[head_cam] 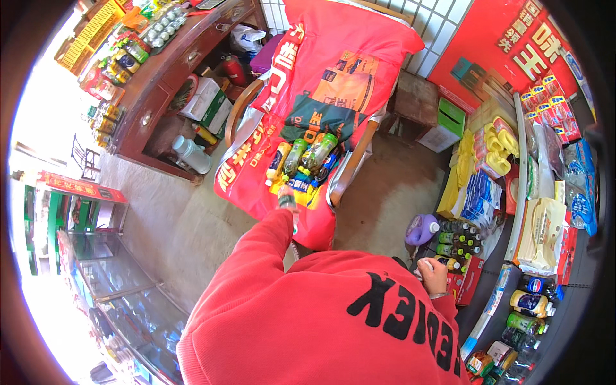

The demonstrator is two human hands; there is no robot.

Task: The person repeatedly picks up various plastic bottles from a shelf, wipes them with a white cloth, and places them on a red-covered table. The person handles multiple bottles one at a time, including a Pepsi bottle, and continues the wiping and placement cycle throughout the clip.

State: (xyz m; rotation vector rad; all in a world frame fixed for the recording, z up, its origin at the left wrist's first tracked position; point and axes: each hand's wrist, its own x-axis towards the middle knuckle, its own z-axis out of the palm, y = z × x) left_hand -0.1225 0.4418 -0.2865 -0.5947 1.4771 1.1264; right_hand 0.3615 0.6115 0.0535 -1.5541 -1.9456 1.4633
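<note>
My left hand (288, 210) reaches forward over the red-covered armchair (313, 233), gripping a clear plastic bottle (287, 196) with a dark label. Just beyond it, several drink bottles (312, 156) with green, dark and yellow labels lie on a yellow package (304, 196) on the seat. Off to the right, my right hand (434, 275) is closed around a small whitish thing (419, 270), too covered to name. Beside that hand are more bottles (455, 245) and a red carton (467, 284).
A wooden desk (137, 103) with goods on top stands left, a thermos (191, 153) below it. Glass display cases (110, 269) line the lower left. Shelves (517, 183) of packaged goods run along the right, near a purple jug (419, 230). A wooden stool (415, 103) stands behind the chair.
</note>
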